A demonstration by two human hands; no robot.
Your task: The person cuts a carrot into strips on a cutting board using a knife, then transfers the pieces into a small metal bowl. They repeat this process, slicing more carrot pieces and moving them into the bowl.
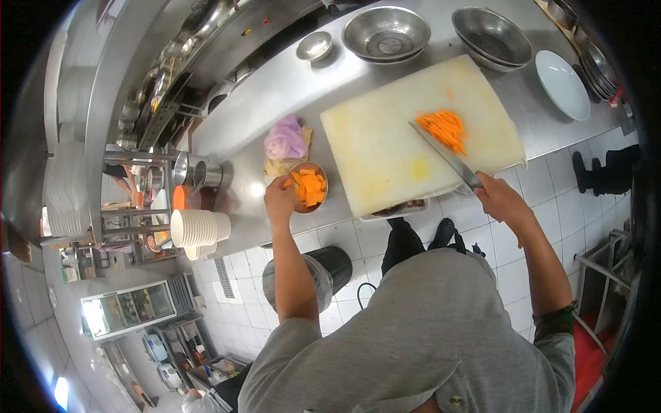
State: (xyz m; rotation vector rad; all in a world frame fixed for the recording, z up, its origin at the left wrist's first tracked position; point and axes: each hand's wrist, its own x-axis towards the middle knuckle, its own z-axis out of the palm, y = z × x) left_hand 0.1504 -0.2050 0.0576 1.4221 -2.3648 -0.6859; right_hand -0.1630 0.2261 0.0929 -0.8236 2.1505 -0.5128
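Note:
My right hand (499,198) grips the handle of a long knife (444,154), whose blade lies over the right part of a pale cutting board (375,144). The blade tip touches the left side of a pile of thin orange strips (445,129). At the left, my left hand (280,199) is at the rim of a small metal bowl (321,204) that holds orange chunks (310,186). Its fingertips are at the bowl's left edge, and what they hold is too small to make out. A purple cloth or bag (286,139) lies just behind the bowl.
Metal bowls (387,33) and a white oval plate (563,85) stand along the back of the steel counter (234,158). Stacked white containers (200,228) are at its left end. A tray (396,212) shows under the board's front edge. A person's legs (606,171) are at the right.

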